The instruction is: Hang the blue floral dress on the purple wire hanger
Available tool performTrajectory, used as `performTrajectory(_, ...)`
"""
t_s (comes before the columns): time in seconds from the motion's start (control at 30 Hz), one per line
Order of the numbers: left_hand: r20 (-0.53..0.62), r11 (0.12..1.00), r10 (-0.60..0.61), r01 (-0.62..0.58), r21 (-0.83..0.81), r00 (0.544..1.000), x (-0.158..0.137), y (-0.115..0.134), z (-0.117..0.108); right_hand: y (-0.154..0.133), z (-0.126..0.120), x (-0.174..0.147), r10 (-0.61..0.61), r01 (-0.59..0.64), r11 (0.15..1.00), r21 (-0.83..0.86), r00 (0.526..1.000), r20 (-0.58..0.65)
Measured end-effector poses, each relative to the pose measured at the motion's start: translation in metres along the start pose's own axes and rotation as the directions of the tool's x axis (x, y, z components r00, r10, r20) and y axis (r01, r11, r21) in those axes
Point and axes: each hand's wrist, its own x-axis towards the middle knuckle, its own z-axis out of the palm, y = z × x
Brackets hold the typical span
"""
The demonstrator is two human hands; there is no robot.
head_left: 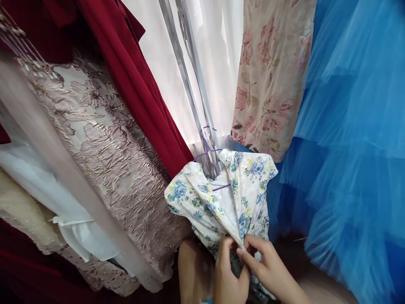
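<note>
A white dress (253, 177) with blue and yellow flowers hangs on a thin purple hanger (207, 147), its front parted in a V below the neckline. At the bottom of that V, my left hand (229, 268) pinches the dress fabric at the opening's left edge. My right hand (264, 257) comes in from the right, thumb and forefinger closed on the same spot at the opening's right edge. The fingertips of both hands nearly meet there. Whether a zipper pull or other fastener lies between them, I cannot make out. The lower dress is mostly hidden behind my hands.
Metal poles (190, 71) stand behind the dress before a white curtain (218, 50). A dark red garment (133, 84) and a pinkish embossed gown (117, 156) hang at left. A floral beige garment (268, 84) and a blue tulle gown (344, 139) hang at right.
</note>
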Motion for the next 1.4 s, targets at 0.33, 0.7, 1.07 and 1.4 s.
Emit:
performTrajectory(0.33, 0.063, 0.997, 0.05, -0.053, 0.05, 0.997, 0.007, -0.001, -0.024, -0.008, -0.014, 0.003, -0.061, 0.052, 0.995, 0.09, 0.992, 0.11)
performTrajectory(0.7, 0.129, 0.994, 0.021, -0.035, 0.107, 0.991, 0.009, -0.004, -0.025, -0.027, -0.039, 0.079, -0.427, 0.416, 0.892, -0.177, 0.904, -0.03)
performTrajectory(1.07, 0.03, 0.995, -0.103, 0.103, -0.004, 0.994, 0.002, -0.021, -0.023, -0.05, -0.039, 0.071, -0.297, 0.386, 0.895, -0.222, 0.889, 0.348)
performTrajectory(1.4, 0.004, 0.999, -0.043, 0.043, -0.028, 0.999, -0.001, -0.029, -0.014, -0.025, -0.03, 0.06, -0.261, 0.33, 0.905, -0.268, 0.929, 0.261)
